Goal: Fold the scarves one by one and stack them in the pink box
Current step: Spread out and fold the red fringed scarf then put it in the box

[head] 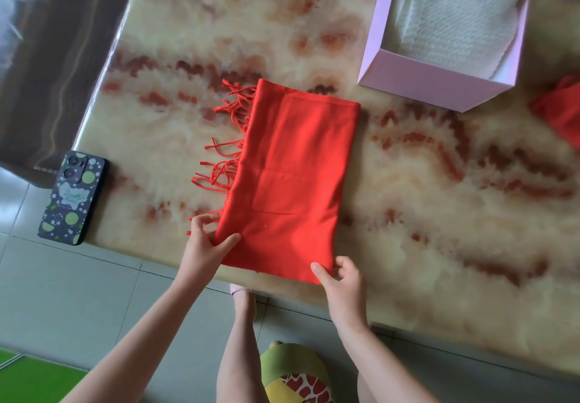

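Note:
A red scarf (pixel 288 176) lies folded into a long rectangle on the marble table (pixel 439 214), its fringe spilling out along the left side. My left hand (pixel 205 242) pinches the near left corner of the scarf, thumb on top. My right hand (pixel 340 277) pinches the near right corner at the table's front edge. The pink box (pixel 420 83) stands at the far right and holds a folded white scarf (pixel 455 16). Another red scarf (pixel 561 110) lies bunched at the right edge, partly out of view.
A phone (pixel 73 197) in a dark dotted case lies at the table's near left corner. Grey tiled floor runs in front of the table, with my legs and a green and yellow slipper (pixel 295 371) below.

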`<state>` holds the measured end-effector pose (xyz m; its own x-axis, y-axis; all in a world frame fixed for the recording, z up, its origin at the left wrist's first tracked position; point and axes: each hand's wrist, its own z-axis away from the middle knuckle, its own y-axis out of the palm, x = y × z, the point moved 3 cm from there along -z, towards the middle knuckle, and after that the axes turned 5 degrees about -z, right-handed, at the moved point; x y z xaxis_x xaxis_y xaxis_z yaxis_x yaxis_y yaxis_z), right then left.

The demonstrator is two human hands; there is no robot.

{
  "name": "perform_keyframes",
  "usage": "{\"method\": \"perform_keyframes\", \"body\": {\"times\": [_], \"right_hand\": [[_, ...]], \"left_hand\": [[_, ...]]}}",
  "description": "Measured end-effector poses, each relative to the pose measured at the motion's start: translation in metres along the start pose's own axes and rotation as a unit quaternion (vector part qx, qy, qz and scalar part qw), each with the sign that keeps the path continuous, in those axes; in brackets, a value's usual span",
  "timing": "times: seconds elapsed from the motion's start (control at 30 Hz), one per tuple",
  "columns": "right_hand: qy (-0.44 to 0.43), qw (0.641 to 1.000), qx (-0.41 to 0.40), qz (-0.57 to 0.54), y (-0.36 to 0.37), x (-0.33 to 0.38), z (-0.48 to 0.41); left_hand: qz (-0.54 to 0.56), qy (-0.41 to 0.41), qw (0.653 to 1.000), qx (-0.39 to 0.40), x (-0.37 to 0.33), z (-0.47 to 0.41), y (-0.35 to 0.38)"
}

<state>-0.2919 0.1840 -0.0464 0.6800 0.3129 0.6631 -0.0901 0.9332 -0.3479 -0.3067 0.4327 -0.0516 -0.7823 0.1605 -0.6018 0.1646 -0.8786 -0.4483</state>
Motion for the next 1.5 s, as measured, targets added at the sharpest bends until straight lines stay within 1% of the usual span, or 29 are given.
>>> {"method": "perform_keyframes", "body": {"times": [0.1, 0.17, 0.27, 0.33, 0.43, 0.5, 0.6, 0.7, 0.87, 0.97, 1.07, 1.23, 1.37, 1.5], "right_hand": [[-0.015, 1.0, 0.006, -0.018, -0.001, 0.0, 0.001], [-0.027, 0.999, 0.014, -0.035, -0.002, 0.0, 0.002], [-0.056, 0.996, 0.038, -0.049, -0.003, 0.004, 0.002], [-0.066, 0.994, 0.065, -0.056, -0.005, 0.006, -0.001], [-0.074, 0.991, 0.109, -0.016, -0.007, 0.009, -0.007], [-0.075, 0.989, 0.13, -0.008, -0.011, 0.012, -0.011], [-0.067, 0.986, 0.148, -0.04, -0.016, 0.024, -0.016], [-0.058, 0.982, 0.158, -0.082, -0.02, 0.048, -0.026], [-0.138, 0.982, 0.121, -0.052, -0.023, 0.101, -0.062], [-0.161, 0.981, 0.087, -0.058, -0.024, 0.13, -0.087], [-0.165, 0.981, 0.068, -0.072, -0.022, 0.152, -0.116], [-0.131, 0.986, 0.036, -0.095, -0.013, 0.174, -0.161], [-0.083, 0.992, 0.034, -0.093, -0.005, 0.183, -0.186], [-0.084, 0.995, 0.015, -0.043, -0.001, 0.182, -0.201]], "left_hand": [[-0.016, 0.053, 0.998, -0.02, -0.002, 0.008, -0.003], [-0.024, 0.071, 0.997, -0.015, 0.0, 0.011, -0.005], [-0.02, 0.101, 0.995, 0.015, 0.003, 0.013, -0.01], [-0.015, 0.126, 0.991, 0.05, 0.001, 0.013, -0.012], [-0.059, 0.153, 0.982, 0.092, 0.0, 0.011, -0.014], [-0.056, 0.152, 0.982, 0.098, -0.004, 0.01, -0.017], [-0.023, 0.164, 0.982, 0.094, -0.021, 0.008, -0.024], [-0.036, 0.219, 0.973, 0.067, -0.049, -0.004, -0.029], [-0.026, 0.271, 0.962, 0.03, -0.108, -0.041, -0.027], [0.009, 0.261, 0.965, 0.016, -0.138, -0.066, -0.022], [0.012, 0.261, 0.965, 0.016, -0.161, -0.09, -0.016], [-0.042, 0.269, 0.962, -0.017, -0.19, -0.127, -0.002], [-0.081, 0.229, 0.969, -0.043, -0.202, -0.153, 0.009], [-0.076, 0.199, 0.977, -0.023, -0.205, -0.168, 0.016]]}}
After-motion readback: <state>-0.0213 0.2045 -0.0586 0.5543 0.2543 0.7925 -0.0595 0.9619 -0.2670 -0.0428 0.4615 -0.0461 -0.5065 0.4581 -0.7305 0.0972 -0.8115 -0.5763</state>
